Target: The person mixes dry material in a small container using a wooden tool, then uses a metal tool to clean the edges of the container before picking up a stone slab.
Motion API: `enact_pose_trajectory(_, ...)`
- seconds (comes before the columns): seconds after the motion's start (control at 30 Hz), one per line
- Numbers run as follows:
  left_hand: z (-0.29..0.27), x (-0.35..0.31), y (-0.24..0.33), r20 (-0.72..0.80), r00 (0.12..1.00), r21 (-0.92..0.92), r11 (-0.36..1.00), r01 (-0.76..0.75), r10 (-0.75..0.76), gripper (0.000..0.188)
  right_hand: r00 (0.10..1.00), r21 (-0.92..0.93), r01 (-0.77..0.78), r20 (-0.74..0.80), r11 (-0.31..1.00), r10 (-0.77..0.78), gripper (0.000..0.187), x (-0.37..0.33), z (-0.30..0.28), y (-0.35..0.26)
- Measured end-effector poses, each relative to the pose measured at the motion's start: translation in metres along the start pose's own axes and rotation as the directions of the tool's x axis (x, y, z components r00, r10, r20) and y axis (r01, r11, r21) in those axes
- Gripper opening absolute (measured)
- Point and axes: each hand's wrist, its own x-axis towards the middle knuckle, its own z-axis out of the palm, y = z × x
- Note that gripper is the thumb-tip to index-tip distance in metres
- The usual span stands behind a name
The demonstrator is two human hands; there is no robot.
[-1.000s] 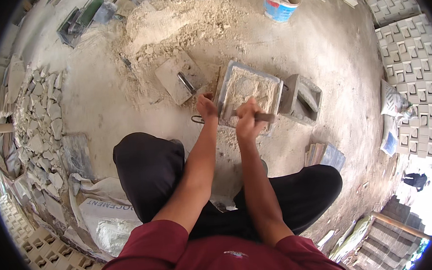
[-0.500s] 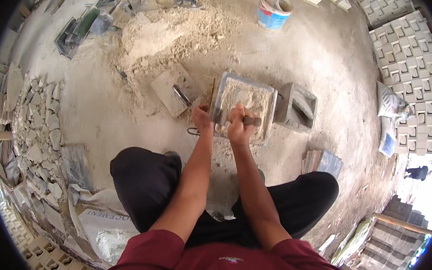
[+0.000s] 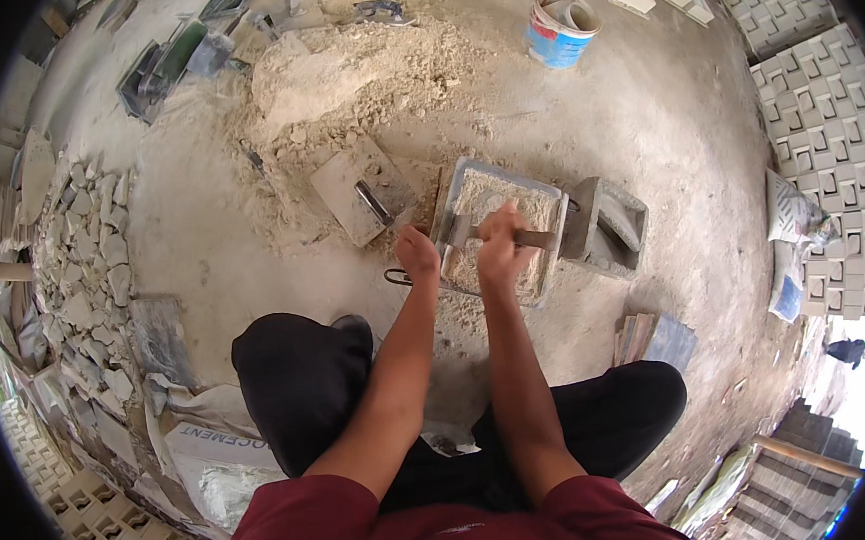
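Dusty floor (image 3: 683, 122) lies all around, R hand (image 3: 504, 250) is closed round tool (image 3: 539, 238), mould (image 3: 518, 177) w/ powder (image 3: 477, 192) is below it, L hand (image 3: 418, 254) is curled nearby, grip unclear; step is prob working powder, next move seemingly needs steady mould.

Right hand (image 3: 498, 248) grips a brown-handled tool (image 3: 536, 239) over a powder-filled grey frame (image 3: 514, 173). Left hand (image 3: 418, 253) lies near the frame's left side.
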Motion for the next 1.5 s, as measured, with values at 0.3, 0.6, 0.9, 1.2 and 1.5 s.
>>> enact_pose_trajectory(0.3,-0.002,0.0,0.012,-0.035,0.982,0.286,0.94,0.186,-0.184,0.045,0.998,-0.02,0.027,0.052,0.999,-0.025,0.045,0.015,-0.006,0.013)
enact_pose_trajectory(0.6,-0.001,0.002,0.007,-0.024,0.979,0.308,0.93,0.199,-0.201,0.048,0.973,-0.05,0.223,0.074,0.973,-0.219,0.045,0.032,-0.009,0.028)
enact_pose_trajectory(0.9,-0.002,-0.001,0.012,-0.039,0.99,0.355,0.925,0.138,-0.133,0.049,0.989,0.063,0.146,-0.032,0.987,-0.144,0.046,0.05,0.009,0.0)
enact_pose_trajectory(1.2,-0.008,0.004,0.01,-0.06,0.979,0.395,0.896,0.204,-0.196,0.054,0.997,0.03,0.083,-0.007,0.996,-0.083,0.042,0.055,0.007,-0.012)
enact_pose_trajectory(1.5,-0.005,-0.002,0.023,-0.081,0.969,0.361,0.899,0.247,-0.233,0.053,1.0,0.009,0.029,0.01,1.0,-0.029,0.041,0.064,0.0,0.015)
